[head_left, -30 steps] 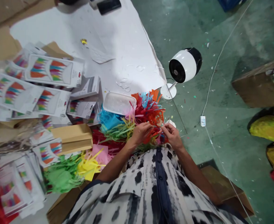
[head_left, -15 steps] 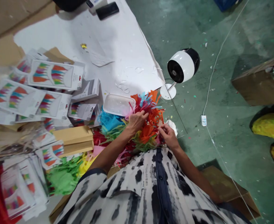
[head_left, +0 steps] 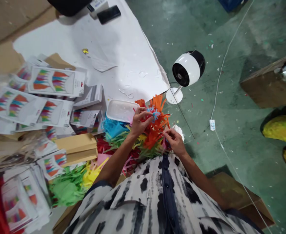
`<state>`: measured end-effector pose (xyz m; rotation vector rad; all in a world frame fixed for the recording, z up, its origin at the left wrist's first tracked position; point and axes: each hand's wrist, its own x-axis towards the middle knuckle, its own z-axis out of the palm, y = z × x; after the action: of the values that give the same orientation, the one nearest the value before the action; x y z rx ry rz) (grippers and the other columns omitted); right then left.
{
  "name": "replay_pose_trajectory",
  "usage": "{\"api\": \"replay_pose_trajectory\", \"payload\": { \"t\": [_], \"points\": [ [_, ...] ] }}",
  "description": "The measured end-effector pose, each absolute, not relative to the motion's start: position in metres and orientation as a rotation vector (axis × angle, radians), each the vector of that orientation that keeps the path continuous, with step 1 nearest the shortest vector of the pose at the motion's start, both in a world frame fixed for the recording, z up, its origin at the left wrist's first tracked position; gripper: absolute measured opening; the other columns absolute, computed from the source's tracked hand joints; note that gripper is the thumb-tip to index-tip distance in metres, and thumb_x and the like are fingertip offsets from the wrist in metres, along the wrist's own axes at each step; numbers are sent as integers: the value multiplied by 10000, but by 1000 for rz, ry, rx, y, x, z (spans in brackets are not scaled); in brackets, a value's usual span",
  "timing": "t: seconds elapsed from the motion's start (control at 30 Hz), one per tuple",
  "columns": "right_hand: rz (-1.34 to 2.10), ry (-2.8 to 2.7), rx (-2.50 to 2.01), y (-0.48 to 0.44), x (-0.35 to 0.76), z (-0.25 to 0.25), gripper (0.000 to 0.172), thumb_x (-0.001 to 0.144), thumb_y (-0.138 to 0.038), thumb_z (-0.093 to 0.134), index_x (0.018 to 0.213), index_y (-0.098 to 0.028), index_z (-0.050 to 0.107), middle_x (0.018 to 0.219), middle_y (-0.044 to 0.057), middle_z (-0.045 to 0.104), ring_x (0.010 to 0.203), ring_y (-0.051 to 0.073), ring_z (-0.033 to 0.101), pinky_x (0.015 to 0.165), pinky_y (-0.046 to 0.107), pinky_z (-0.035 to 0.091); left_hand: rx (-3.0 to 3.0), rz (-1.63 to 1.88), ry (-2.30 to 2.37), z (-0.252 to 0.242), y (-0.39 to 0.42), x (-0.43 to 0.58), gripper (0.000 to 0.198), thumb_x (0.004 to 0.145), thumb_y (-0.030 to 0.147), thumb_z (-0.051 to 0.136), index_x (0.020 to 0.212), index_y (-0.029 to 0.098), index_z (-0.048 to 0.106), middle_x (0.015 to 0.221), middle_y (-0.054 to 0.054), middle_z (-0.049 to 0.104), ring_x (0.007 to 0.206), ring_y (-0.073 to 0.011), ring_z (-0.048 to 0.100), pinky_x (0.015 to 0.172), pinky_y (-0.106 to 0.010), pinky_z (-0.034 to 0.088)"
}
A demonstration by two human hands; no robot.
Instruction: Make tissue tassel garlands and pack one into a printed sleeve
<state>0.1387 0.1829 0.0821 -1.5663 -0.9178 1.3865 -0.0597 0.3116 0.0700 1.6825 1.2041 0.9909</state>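
My left hand (head_left: 139, 123) is closed in a pinch on a light-blue tissue-paper tassel (head_left: 155, 113), held over a heap of orange tassels (head_left: 155, 131). To its right, my right hand (head_left: 175, 140) pinches a pink tissue-paper tassel (head_left: 164, 143) close to my shirt front. Red, green and yellow fringe lies mixed around and beneath both hands. A white plastic tray (head_left: 121, 110) stands just beyond my left wrist, and blue fringe (head_left: 115, 125) spills out below it.
Printed garland packages (head_left: 55, 81) pile up on the left of the white table (head_left: 133, 48). A tan cardboard box (head_left: 77, 146) and green fringe (head_left: 67, 183) sit nearer me. Past the table corner stands a black-and-white fan (head_left: 188, 70); a power cable (head_left: 222, 66) crosses the floor.
My left hand has lifted slightly and turned, with the blue tassel now pinched at its fingertips, away from the red fringe. The right hand has stayed nearly in place.
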Motion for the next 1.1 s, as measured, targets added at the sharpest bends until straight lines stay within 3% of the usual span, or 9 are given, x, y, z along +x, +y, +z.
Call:
{"api": "replay_pose_trajectory", "payload": {
  "t": [0.1, 0.2, 0.27, 0.43, 0.63, 0.9, 1.1],
  "points": [
    [1275, -1027, -1516, 189, 138, 91, 222, 932, -468, 705, 901, -248, 698, 1303, 83, 649, 1187, 247, 629, 926, 363, 533, 1424, 974, 1091, 80, 307, -57, 211, 875, 438, 795, 920, 233, 779, 1069, -52, 588, 971, -182, 599, 914, -317, 524],
    [1203, -1179, -1442, 197, 137, 99, 162, 947, -422, 697, 901, -267, 714, 1469, 75, 591, 1288, 274, 587, 1073, 449, 477, 1323, 886, 970, 84, 297, -51, 252, 849, 481, 821, 885, 233, 789, 1122, -66, 594, 1075, -213, 615, 982, -361, 526],
    [1190, -1232, -1405, 201, 137, 100, 142, 938, -412, 713, 892, -277, 719, 1406, 65, 640, 1276, 273, 588, 1132, 474, 428, 1281, 839, 895, 85, 291, -46, 249, 840, 481, 833, 863, 235, 797, 1115, -70, 599, 1116, -224, 617, 998, -371, 526],
    [1202, -1239, -1454, 203, 137, 98, 193, 923, -447, 731, 833, -278, 703, 1054, 48, 716, 1118, 255, 629, 1081, 442, 454, 1287, 805, 879, 86, 284, -37, 246, 854, 463, 823, 916, 225, 804, 1024, -63, 652, 1025, -201, 649, 958, -351, 532],
    [1085, -1338, -1585, 201, 132, 102, 133, 933, -384, 711, 862, -272, 717, 1079, 71, 728, 1126, 269, 622, 1060, 455, 456, 1310, 861, 1108, 93, 277, -29, 251, 835, 427, 834, 927, 198, 790, 914, -49, 781, 857, -184, 712, 813, -307, 563],
    [1213, -1130, -1556, 202, 131, 100, 214, 917, -427, 722, 811, -242, 699, 1074, 69, 704, 1069, 239, 658, 1020, 397, 488, 1009, 883, 1114, 85, 268, -27, 332, 741, 472, 894, 836, 167, 807, 792, -54, 801, 700, -178, 736, 678, -301, 617],
    [1508, -781, -1453, 199, 129, 98, 293, 843, -498, 773, 781, -227, 680, 987, 34, 707, 841, 189, 651, 804, 327, 550, 1048, 880, 1091, 83, 266, -30, 315, 763, 454, 887, 853, 166, 797, 797, -52, 799, 703, -174, 737, 686, -293, 615]
  ]
}}
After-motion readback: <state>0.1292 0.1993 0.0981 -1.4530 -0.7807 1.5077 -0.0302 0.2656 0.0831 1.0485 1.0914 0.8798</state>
